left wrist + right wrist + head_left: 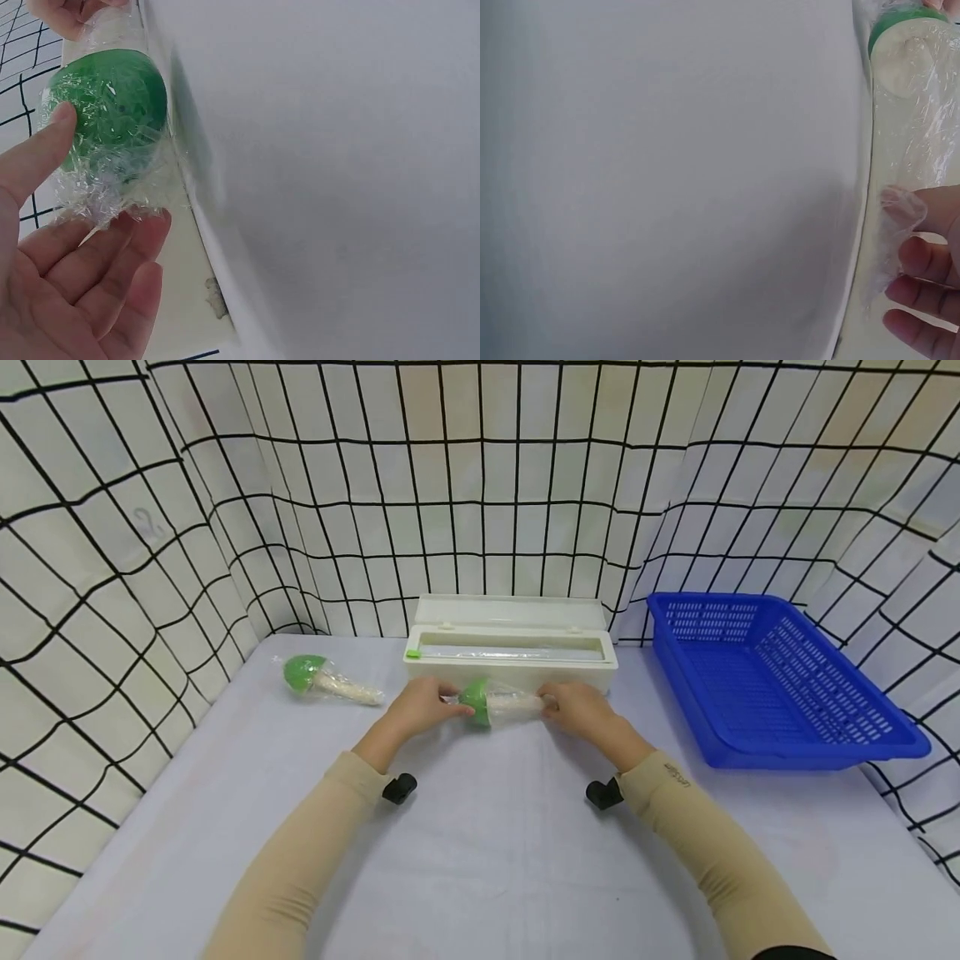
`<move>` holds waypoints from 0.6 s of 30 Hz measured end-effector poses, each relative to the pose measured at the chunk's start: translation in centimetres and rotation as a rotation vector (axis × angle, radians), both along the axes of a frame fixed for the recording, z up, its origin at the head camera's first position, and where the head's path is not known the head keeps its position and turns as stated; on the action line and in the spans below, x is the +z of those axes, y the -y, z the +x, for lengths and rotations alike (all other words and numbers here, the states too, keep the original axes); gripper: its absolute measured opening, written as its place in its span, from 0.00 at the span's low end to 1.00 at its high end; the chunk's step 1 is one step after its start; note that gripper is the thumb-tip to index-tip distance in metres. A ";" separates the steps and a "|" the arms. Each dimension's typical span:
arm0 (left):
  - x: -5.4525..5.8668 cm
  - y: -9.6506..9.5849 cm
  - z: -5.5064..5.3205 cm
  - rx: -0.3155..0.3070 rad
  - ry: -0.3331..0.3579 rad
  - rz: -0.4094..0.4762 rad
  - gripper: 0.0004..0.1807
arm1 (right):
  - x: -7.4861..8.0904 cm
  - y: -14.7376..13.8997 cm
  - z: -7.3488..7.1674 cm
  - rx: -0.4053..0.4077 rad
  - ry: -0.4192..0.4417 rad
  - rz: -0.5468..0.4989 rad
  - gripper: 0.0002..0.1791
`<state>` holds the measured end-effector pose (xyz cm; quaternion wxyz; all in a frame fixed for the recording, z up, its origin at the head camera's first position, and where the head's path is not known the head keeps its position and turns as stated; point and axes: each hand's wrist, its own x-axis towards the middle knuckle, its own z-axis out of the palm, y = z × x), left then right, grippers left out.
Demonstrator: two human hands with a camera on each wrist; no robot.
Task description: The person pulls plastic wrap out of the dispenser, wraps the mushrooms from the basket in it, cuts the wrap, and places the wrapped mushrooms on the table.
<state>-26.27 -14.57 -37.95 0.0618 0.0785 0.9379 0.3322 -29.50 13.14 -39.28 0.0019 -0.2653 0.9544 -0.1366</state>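
A mushroom-shaped thing point(476, 702) with a green cap and a pale stem is wrapped in clear plastic film point(930, 142). My left hand point(423, 706) holds its cap end, thumb on the green and fingers beneath the bunched film in the left wrist view. At the stem end, my right hand point(583, 712) pinches the loose film between thumb and fingers. Directly behind both hands stands a white cling film box point(510, 672), its lid point(510, 610) raised and a film roll point(517, 652) inside.
A second film-wrapped green-capped thing point(303, 673) lies on the left of the white-covered table point(480, 860). On the right sits a blue plastic basket point(787, 760). Black wire grid panels point(517, 506) wall in the back and sides.
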 end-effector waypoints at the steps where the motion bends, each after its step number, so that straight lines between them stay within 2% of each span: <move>1: 0.0 0.1 0.0 0.003 -0.001 0.015 0.33 | 0.0 -0.1 0.0 0.001 -0.010 -0.005 0.18; 8: 0.3 0.1 0.3 0.027 -0.005 0.093 0.33 | 0.5 -0.6 0.1 0.011 -0.049 -0.019 0.18; 18: 0.3 -0.1 0.4 0.069 0.059 0.211 0.31 | 0.3 -0.8 -0.1 -0.004 -0.028 -0.035 0.20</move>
